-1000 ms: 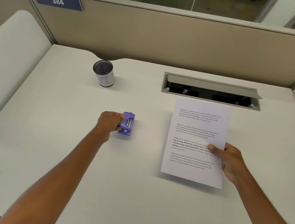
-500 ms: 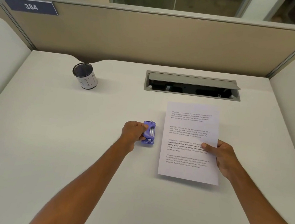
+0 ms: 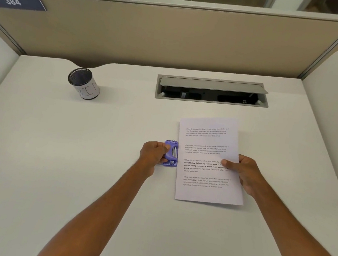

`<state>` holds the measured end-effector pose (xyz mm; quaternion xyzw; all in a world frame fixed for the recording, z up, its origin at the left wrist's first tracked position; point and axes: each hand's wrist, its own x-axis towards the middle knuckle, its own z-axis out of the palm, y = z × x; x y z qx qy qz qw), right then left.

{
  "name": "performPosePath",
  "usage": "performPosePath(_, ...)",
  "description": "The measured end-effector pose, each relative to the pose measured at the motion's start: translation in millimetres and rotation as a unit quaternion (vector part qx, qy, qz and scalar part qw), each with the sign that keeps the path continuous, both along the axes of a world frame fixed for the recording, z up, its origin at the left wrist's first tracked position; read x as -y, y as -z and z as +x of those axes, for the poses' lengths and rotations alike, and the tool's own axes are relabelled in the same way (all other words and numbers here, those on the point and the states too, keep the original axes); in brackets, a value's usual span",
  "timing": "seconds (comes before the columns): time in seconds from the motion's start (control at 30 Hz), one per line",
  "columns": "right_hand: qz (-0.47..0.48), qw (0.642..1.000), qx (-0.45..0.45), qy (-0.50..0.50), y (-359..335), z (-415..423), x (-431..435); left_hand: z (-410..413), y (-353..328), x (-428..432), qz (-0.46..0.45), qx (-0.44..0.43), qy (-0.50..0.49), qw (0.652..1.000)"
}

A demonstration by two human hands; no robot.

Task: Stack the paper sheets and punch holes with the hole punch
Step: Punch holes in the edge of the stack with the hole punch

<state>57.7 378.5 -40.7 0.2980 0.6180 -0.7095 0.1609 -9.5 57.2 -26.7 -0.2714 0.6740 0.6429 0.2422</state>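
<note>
Your sheets point(image 3: 207, 154) lie as one squared pile on the desk point(image 3: 72, 179), at about 1 o'clock from your body, printed side up; how many sheets make up the pile cannot be told, as only the top one shows. Stacking therefore appears done. Your right hand point(image 3: 243, 173) grips the pile at its 3 o'clock edge, thumb on top and fingers clamped under or behind it. Your left hand point(image 3: 153, 154) has its fingers closed round the punch point(image 3: 171, 153), which sits at the pile's 9 o'clock edge, touching or just beside it; whether the paper has entered the slot cannot be told. No holes show along that margin, so punching is judged not yet done. Remaining: seat the edge fully, press, withdraw. The cup point(image 3: 85, 84) at 11 o'clock plays no part.
</note>
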Motion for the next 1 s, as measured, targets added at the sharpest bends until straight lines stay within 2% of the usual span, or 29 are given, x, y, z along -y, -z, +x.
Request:
performPosePath(0.43,-0.001,1.0,0.005,-0.011,4.4,-5.7,15.5,2.9,0.1,-0.8,-0.059,-0.023,-0.015,0.998)
performPosePath(0.6,-0.007,1.0,0.005,-0.01,4.4,-9.7,25.4,0.5,1.5,-3.6,-0.103,-0.039,0.02,0.994)
performPosePath(1.0,-0.016,1.0,0.011,0.004,7.8,-10.3,25.8,-3.0,1.2,-0.9,-0.081,-0.019,0.02,0.996)
